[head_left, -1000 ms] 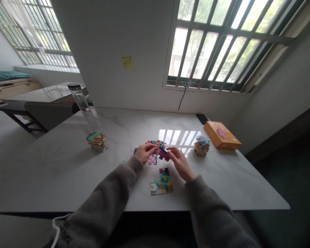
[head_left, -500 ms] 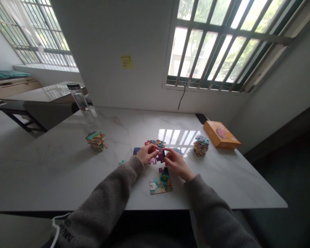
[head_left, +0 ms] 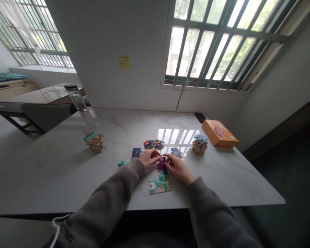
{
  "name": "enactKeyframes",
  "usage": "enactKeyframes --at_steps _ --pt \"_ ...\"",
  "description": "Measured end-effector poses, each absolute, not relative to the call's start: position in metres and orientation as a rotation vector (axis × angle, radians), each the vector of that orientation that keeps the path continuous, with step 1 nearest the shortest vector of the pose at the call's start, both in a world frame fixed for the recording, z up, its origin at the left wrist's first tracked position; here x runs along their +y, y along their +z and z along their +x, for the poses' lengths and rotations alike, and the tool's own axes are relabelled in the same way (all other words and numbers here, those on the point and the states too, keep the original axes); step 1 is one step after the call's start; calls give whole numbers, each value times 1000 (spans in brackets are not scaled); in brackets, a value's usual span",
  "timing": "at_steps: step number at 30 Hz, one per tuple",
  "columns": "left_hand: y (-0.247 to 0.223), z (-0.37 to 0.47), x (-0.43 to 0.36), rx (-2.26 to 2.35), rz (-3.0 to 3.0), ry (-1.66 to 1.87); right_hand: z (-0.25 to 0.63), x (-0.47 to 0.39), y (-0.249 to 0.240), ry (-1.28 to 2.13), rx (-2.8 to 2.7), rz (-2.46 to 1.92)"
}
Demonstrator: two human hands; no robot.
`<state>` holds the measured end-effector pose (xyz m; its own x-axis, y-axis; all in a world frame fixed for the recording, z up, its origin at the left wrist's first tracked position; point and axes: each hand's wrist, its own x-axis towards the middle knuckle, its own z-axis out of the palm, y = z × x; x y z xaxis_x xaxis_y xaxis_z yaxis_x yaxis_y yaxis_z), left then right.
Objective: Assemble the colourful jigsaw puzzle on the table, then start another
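Now the purple piece (head_left: 161,163) is pinched by left hand (head_left: 150,158) and right hand (head_left: 179,168), seemingly being joined to the section (head_left: 161,184) below them, with careful pressing needed.

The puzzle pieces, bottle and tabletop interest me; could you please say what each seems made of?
Puzzle pieces: probably printed cardboard; the stack at left shows pale edges under colourful faces.
Bottle: smooth glass or clear plastic, I can't tell which; it is see-through below its dark lid.
Tabletop: glossy, marble or imitation, judging by grey veins and reflections.
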<state>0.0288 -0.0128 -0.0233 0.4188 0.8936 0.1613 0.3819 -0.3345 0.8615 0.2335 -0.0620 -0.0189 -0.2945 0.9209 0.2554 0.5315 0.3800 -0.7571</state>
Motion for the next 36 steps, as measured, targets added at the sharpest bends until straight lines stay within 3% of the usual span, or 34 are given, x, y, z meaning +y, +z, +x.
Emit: enactKeyframes --at_steps 13,36 --pt "-17 35 -18 1221 2039 869 239 -120 -19 267 -2203 -1180" --pt "-19 31 -24 1163 2546 629 234 -138 -15 34 -2357 -1284"
